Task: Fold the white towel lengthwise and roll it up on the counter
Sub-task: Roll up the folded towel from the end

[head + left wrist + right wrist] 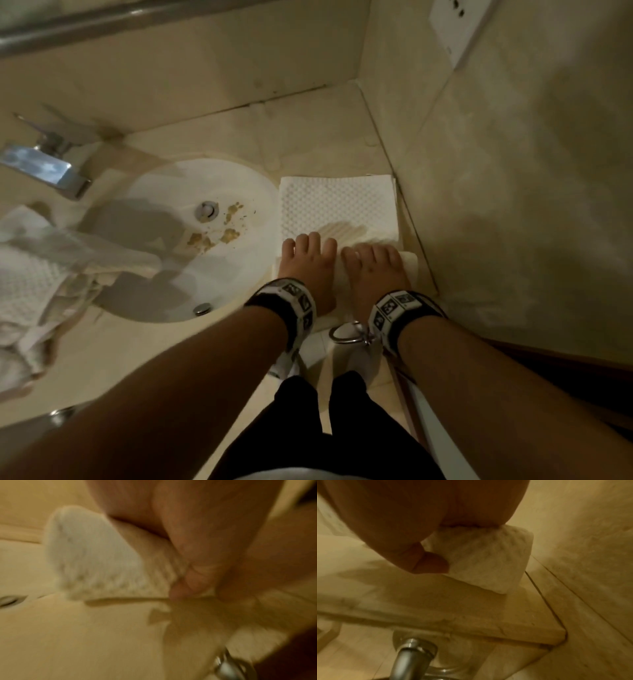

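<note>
Counter: I count one, pale stone, running across the middle of the head view into the corner at upper right.
Sink: one white basin, left of centre, brown specks near its drain.
Spare linen: one crumpled white heap at the left edge; I cannot count the separate pieces.
White towel: one, right of the sink, centre of frame; far part flat, near end rolled under my hands.
Hands: two, side by side on the roll.
Left hand: fingers curved over the roll, thumb tucked at its near side in the left wrist view; holding it.
Right hand: the same grip, thumb against the roll's end face in the right wrist view.
Faucet: one, chrome, upper left.
Metal ring: one, below the counter edge, lower centre.
</note>
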### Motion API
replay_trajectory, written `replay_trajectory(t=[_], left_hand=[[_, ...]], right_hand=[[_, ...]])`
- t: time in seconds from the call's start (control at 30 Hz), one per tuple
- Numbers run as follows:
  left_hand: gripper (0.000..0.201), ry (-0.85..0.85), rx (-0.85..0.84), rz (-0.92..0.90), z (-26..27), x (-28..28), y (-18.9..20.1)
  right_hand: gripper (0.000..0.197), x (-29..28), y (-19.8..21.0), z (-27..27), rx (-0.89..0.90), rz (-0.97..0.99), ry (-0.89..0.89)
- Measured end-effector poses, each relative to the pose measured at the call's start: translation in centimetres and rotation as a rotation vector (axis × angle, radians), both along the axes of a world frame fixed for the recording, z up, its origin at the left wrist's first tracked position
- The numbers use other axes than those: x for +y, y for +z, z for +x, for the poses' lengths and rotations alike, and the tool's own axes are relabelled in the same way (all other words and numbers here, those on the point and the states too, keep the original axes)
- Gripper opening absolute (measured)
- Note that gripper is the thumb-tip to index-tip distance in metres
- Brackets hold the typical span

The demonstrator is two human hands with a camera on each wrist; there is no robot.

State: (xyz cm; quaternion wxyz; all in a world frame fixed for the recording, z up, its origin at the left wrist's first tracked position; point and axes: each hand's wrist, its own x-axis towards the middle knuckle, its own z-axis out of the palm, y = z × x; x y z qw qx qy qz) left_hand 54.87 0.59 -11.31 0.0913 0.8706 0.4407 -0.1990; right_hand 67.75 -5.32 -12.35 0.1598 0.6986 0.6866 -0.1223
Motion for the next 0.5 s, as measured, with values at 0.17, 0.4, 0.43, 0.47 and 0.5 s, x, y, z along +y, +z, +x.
replay_trajectory(t=[0.17, 0.4, 0.43, 0.47, 0.5], left_hand=[[0.097, 0.012, 0.01, 0.056, -0.4, -2.8, -0.9], [0.067, 0.071, -0.044, -0.025, 1.2, 2.8, -0.6], [0.063, 0.091, -0.053, -0.042, 1.4, 3.5, -0.6], [0.06, 0.1, -0.06, -0.053, 1.6, 4.1, -0.6], [0.06, 0.096, -0.062, -0.063, 1.8, 4.7, -0.6]], right_hand=[[0.063, 2.3, 0.0, 0.4, 0.08, -0.014, -0.099], [0.077, 3.4, 0.7, 0.6, 0.067, 0.126, -0.065], [0.075, 3.2, 0.6, 0.3, 0.07, 0.171, -0.046], [0.069, 2.8, 0.3, 0.1, 0.082, 0.205, -0.033], [0.065, 2.5, 0.0, 0.2, 0.095, 0.226, -0.028]])
